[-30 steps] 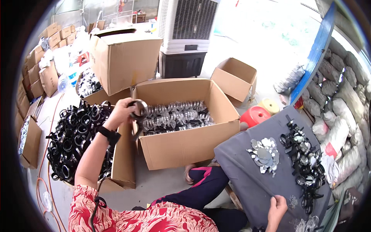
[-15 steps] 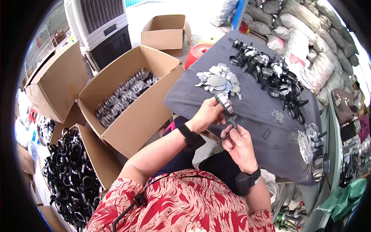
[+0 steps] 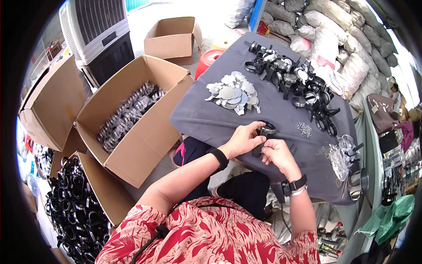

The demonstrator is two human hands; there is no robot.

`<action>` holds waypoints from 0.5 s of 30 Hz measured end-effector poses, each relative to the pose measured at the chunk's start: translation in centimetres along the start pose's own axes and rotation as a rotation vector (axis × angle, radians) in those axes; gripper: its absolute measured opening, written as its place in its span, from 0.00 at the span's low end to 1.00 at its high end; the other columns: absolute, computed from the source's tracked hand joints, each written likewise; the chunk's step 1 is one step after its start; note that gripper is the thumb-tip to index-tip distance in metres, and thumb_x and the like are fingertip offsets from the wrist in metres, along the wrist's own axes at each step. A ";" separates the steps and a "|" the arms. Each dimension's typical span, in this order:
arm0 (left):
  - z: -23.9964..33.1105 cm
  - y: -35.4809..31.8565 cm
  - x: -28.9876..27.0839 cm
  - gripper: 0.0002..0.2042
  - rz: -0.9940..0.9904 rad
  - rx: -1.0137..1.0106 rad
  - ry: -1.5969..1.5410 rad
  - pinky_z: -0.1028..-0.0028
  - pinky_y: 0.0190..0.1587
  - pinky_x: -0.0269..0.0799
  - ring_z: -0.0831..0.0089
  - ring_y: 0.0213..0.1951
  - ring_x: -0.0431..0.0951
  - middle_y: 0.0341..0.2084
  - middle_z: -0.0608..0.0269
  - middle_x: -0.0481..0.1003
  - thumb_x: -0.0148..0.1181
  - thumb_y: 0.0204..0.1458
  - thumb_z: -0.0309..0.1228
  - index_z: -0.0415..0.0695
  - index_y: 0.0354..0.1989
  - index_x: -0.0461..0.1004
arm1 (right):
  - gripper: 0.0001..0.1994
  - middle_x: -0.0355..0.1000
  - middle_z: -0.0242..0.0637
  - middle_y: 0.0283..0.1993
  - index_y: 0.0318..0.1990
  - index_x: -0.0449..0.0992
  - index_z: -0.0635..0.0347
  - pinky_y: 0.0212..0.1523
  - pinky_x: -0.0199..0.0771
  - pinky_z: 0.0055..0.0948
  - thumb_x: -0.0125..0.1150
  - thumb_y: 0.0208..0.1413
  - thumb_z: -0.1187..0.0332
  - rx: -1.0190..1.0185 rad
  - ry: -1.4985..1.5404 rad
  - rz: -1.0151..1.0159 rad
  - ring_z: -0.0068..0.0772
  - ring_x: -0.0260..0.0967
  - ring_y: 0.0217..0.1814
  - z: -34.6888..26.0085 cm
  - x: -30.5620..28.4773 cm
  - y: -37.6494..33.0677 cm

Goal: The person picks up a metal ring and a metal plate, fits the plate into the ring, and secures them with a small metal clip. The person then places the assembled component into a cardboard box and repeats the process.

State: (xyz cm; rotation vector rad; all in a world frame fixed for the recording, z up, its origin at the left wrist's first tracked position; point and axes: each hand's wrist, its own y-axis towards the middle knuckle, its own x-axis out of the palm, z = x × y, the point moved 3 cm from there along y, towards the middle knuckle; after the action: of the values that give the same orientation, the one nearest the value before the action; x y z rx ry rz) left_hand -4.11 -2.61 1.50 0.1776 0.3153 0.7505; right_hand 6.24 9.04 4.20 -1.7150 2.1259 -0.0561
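My left hand [image 3: 242, 141] is closed on a black ring-shaped part with a flat stem [image 3: 267, 128], just above the near edge of the grey cloth-covered table. The ring's opening faces up. My right hand [image 3: 278, 155] is closed beside the stem, fingertips pinched together; whatever they hold is too small or hidden to make out. Beyond my hands lies a heap of flat silver discs with tabs [image 3: 232, 93]. Farther right is a pile of similar black ring parts [image 3: 303, 84], and nearer sits a small scatter of screws [image 3: 304, 129].
On the table's right lie a clear plastic bag [image 3: 340, 161] and more small metal pieces [image 3: 323, 150]. Left of the table stands an open cardboard box [image 3: 145, 152] with wrapped parts. Black rings [image 3: 77, 207] fill another box. A red stool [image 3: 205, 61] stands behind.
The ring part has turned from edge-up, silver face showing, to opening upward. My right hand has come up closer to my left, its fingers pinched. The whole view has shifted slightly.
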 end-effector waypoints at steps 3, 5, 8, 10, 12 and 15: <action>0.5 0.2 0.4 0.21 0.029 0.139 0.067 0.76 0.27 0.68 0.81 0.20 0.69 0.18 0.64 0.71 0.60 0.49 0.29 0.45 0.54 0.70 | 0.06 0.73 0.35 0.26 0.34 0.76 0.67 0.19 0.69 0.22 0.52 0.52 0.78 -0.029 -0.126 0.221 0.22 0.69 0.19 -2.6 -4.4 2.0; 1.1 0.2 0.5 0.19 0.006 0.186 0.077 0.77 0.26 0.66 0.80 0.19 0.67 0.16 0.64 0.69 0.59 0.50 0.29 0.45 0.52 0.71 | 0.06 0.74 0.37 0.24 0.33 0.77 0.68 0.21 0.70 0.26 0.55 0.50 0.75 -0.129 -0.245 0.368 0.24 0.70 0.20 -4.9 -6.0 4.0; 1.4 0.1 0.3 0.17 0.020 0.124 0.001 0.72 0.24 0.67 0.72 0.17 0.71 0.14 0.58 0.70 0.60 0.48 0.30 0.43 0.47 0.72 | 0.14 0.74 0.53 0.26 0.29 0.79 0.66 0.33 0.74 0.40 0.63 0.43 0.61 -0.322 -0.699 0.261 0.49 0.75 0.29 -5.4 -6.0 10.5; 0.5 -0.7 -0.5 0.16 0.035 0.088 -0.035 0.76 0.24 0.63 0.80 0.18 0.65 0.14 0.64 0.68 0.59 0.48 0.26 0.41 0.47 0.72 | 0.18 0.74 0.56 0.32 0.31 0.79 0.67 0.40 0.74 0.43 0.65 0.42 0.57 -0.271 -0.948 0.166 0.55 0.74 0.37 -5.8 -3.3 13.7; 0.8 -1.0 -0.6 0.16 0.050 0.057 -0.043 0.80 0.24 0.61 0.85 0.20 0.62 0.15 0.69 0.67 0.58 0.48 0.24 0.38 0.48 0.70 | 0.18 0.75 0.54 0.34 0.34 0.79 0.67 0.41 0.74 0.40 0.67 0.44 0.58 -0.163 -0.990 0.158 0.50 0.75 0.39 -6.0 -2.1 15.0; 0.4 -1.2 -0.3 0.18 0.059 -0.017 -0.134 0.81 0.24 0.61 0.86 0.20 0.63 0.17 0.70 0.67 0.59 0.47 0.23 0.34 0.48 0.68 | 0.20 0.75 0.53 0.43 0.41 0.77 0.68 0.48 0.74 0.38 0.69 0.45 0.61 -0.011 -1.073 0.096 0.49 0.73 0.49 -7.2 -1.6 14.9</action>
State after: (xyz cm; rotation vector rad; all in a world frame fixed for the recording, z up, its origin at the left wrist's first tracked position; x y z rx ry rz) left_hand -3.39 -3.70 1.60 0.2208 0.1769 0.7949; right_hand -9.74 12.61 7.10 -1.1874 1.3626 0.7301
